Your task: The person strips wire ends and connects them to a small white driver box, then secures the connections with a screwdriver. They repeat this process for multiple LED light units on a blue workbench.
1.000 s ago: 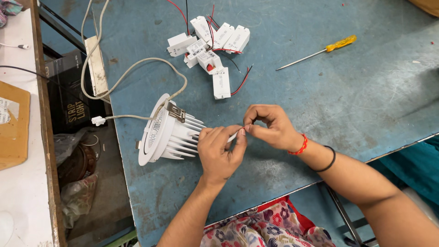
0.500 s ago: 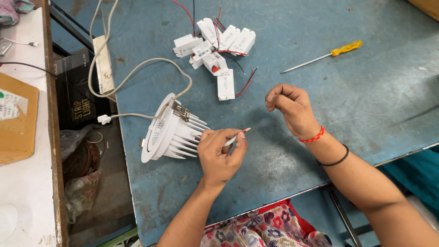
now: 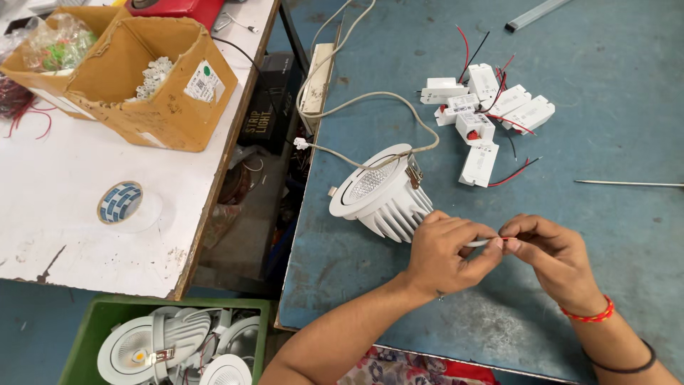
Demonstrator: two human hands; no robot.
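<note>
Since half a second ago the right hand (image 3: 552, 257) has come back from hovering apart over the bench and now meets the left hand (image 3: 449, 253) again, and the view has swung left, so a white table and a cardboard box have come into sight.

Both hands pinch the thin white wire (image 3: 483, 243) between thumb and fingertips, the left gripping the sleeved part, the right nipping the reddish tip. The wire sits between the two hands, just above the blue bench (image 3: 613, 57), and its far end is hidden behind the left hand. Just beside the left knuckles lies the white finned downlight (image 3: 381, 192), on its side, lens facing left, with a metal spring clip on its flank and a grey cable looping off toward a white power strip (image 3: 317, 78) at the bench edge.

Farther up the worn, scuffed blue top lies a cluster of small white driver boxes (image 3: 488, 114) with red and black leads. A slim metal rod (image 3: 627, 184) lies well to the right.

Across a narrow gap stands the white table (image 3: 64, 235), stained and chipped, bearing a roll of tape (image 3: 120, 202) and an open cardboard box (image 3: 149, 78). Below it a green crate (image 3: 85, 335) holds more white downlights.
</note>
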